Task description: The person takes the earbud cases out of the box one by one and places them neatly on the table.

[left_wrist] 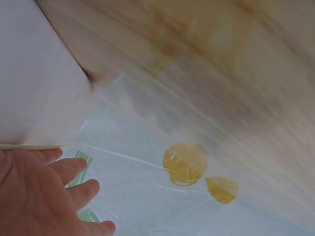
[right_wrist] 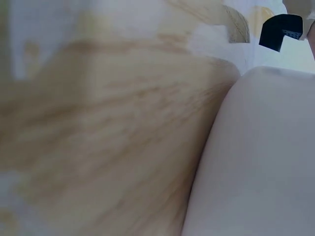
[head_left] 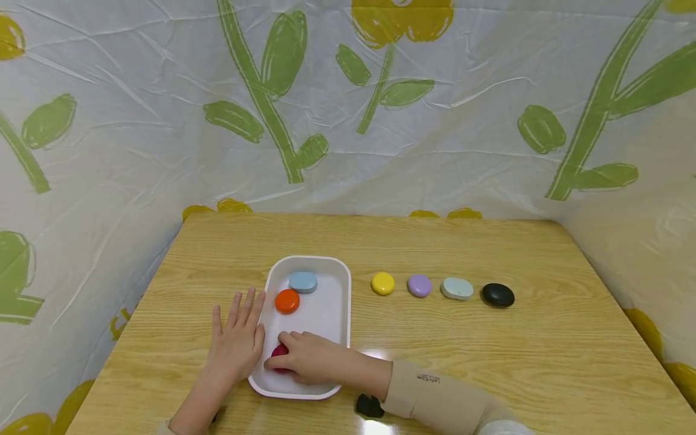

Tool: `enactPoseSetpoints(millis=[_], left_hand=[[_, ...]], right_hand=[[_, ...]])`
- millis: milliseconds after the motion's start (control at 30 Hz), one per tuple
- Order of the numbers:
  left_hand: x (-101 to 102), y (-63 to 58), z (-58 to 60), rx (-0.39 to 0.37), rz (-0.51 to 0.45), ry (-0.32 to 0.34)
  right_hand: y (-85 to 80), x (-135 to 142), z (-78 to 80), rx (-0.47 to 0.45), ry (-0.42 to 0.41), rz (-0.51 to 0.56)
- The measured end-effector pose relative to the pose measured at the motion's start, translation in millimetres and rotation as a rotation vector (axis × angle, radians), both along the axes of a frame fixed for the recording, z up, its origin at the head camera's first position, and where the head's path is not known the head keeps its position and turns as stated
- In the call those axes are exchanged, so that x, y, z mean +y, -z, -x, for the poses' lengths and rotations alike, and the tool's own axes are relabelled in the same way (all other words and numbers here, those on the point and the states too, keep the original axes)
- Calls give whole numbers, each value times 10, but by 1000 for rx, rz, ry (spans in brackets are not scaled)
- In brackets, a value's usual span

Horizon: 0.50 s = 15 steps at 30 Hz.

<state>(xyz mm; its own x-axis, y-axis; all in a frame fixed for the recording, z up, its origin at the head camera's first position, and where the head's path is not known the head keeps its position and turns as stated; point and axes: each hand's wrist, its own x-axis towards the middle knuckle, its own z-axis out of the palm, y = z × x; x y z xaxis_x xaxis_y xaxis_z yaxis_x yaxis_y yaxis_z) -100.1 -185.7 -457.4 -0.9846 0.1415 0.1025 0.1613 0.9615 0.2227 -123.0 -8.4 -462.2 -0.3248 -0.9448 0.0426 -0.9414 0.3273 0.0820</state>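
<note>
In the head view a white rectangular tray (head_left: 348, 302) lies on the table. My right hand (head_left: 315, 357) reaches over its right side and pinches a dark red, smooth rounded piece (head_left: 280, 350) near the tray's lower left; the hand covers part of that piece. Farther up inside lie a round orange piece (head_left: 287, 301) and an oblong light blue piece (head_left: 302, 281), side by side. Along the tray's left rim my left hand (head_left: 237, 347) is spread with straight fingers, its thumb side at the wall. The left wrist view shows that left hand (left_wrist: 39, 196) right by the white tray wall (left_wrist: 39, 88).
Right of the tray a row of smooth pieces sits on the wooden table (head_left: 435, 338): yellow (head_left: 383, 283), purple (head_left: 420, 285), pale grey-green (head_left: 457, 288) and black (head_left: 498, 295). A small black object (head_left: 370, 406) lies near the right forearm. Flower-printed sheeting (head_left: 435, 163) surrounds the table.
</note>
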Motion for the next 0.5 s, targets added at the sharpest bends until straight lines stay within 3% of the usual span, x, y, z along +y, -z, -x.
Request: enactPoseSetpoints(millis=[133,300,500], left_hand=[[-3,7,1,2,1,-1],[-3,10,4,1,-1,-3],[-4,3,6,-7,-2,-8]], right_hand=[[-21,23,-2,0,9,-16],[-134,103,48,-75,70,-23],[-360,385,204,-147,160,171]])
